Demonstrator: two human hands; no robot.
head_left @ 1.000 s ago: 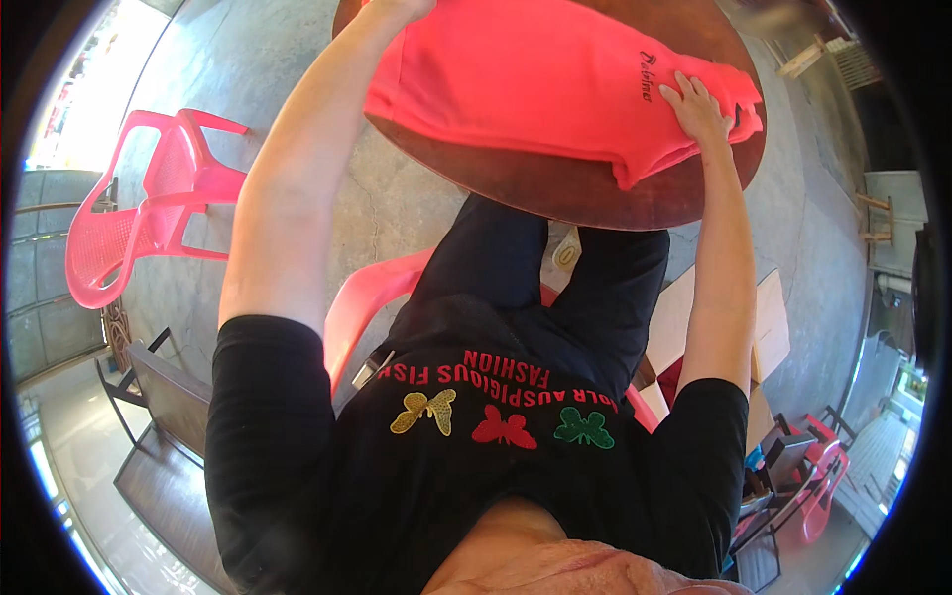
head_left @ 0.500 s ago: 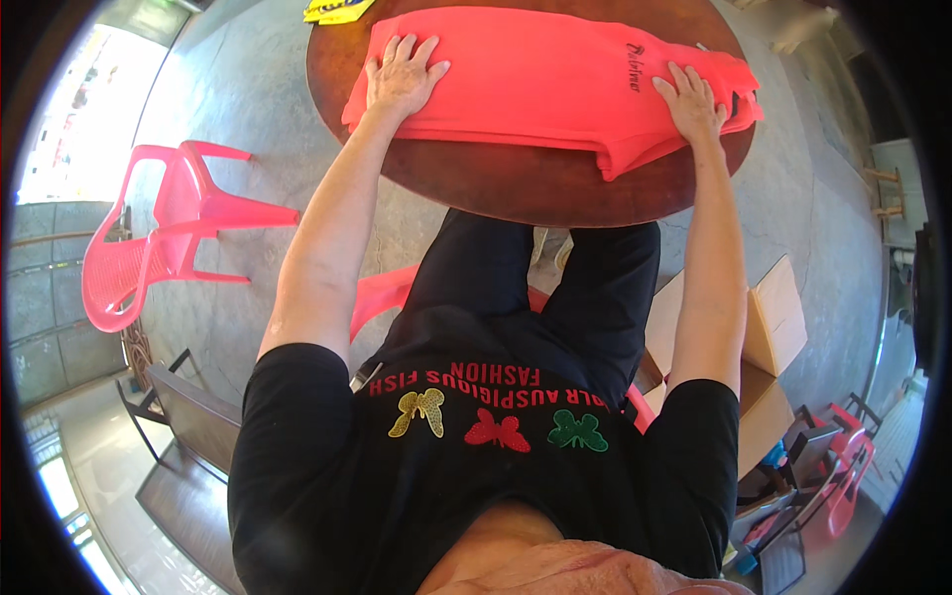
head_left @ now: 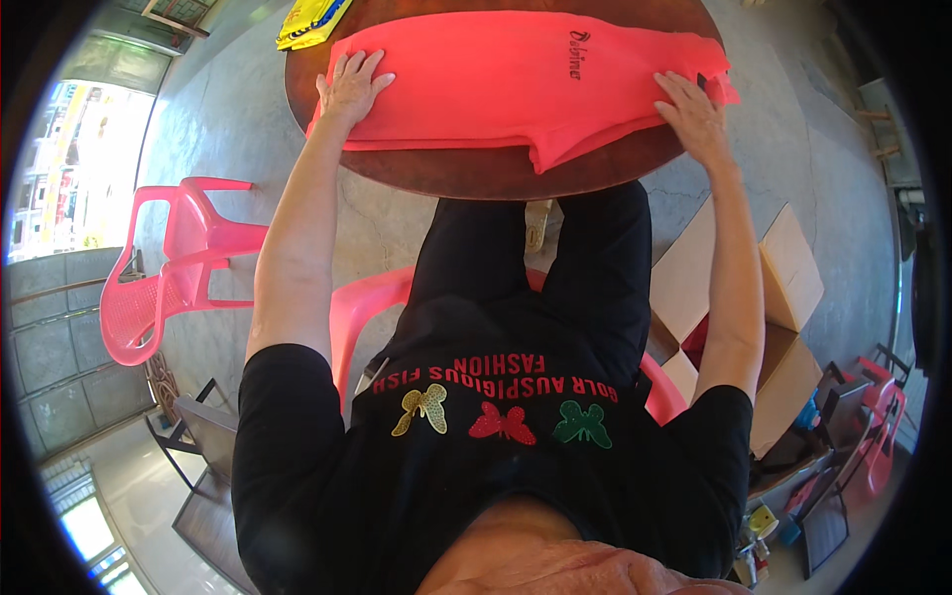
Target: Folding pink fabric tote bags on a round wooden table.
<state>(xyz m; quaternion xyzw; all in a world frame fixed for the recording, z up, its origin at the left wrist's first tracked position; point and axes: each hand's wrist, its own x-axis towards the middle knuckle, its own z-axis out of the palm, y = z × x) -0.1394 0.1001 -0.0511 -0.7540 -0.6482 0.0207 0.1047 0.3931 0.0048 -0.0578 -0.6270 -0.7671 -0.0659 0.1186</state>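
A coral-red garment (head_left: 476,89), folded lengthwise with a small dark print near its right part, lies flat across the round brown table (head_left: 436,177). On its left end rests my left hand (head_left: 351,87), palm down with the fingers spread. My right hand (head_left: 694,114) lies over the garment's right end, fingers stretched out and pressing lightly on the cloth. Neither hand grips anything. A short flap of the cloth juts toward me at the near edge, right of the middle.
Yellow folded packs (head_left: 313,22) sit at the table's far left edge. A pink plastic chair (head_left: 164,288) stands on the floor to the left. An open cardboard box (head_left: 783,268) is at my right. I sit on another pink chair (head_left: 369,302).
The view has shifted, so the table and garment appear farther left. My right hand has moved slightly toward me on the cloth; my left hand sits closer to the garment's left end.
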